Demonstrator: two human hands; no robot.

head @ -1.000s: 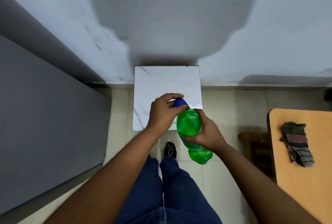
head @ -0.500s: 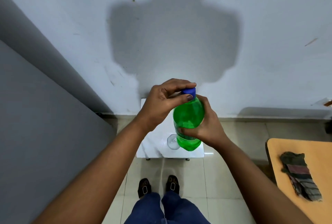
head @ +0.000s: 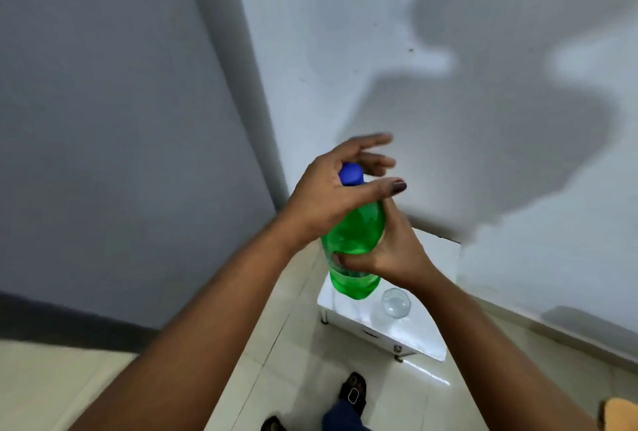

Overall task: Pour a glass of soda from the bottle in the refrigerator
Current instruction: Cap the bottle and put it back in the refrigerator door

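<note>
My right hand (head: 397, 251) gripped the green bottle (head: 355, 240) mid-air above the white table (head: 438, 334); my left hand (head: 331, 195) was spread loosely over the blue cap (head: 351, 174). Risk: fizz spraying on opening, or the bottle slipping onto the glass (head: 396, 303).

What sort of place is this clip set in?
Probably a plain room in a home: bare pale wall, tiled floor, a small white marble-topped table holding a glass, and a grey panel on the left.
</note>
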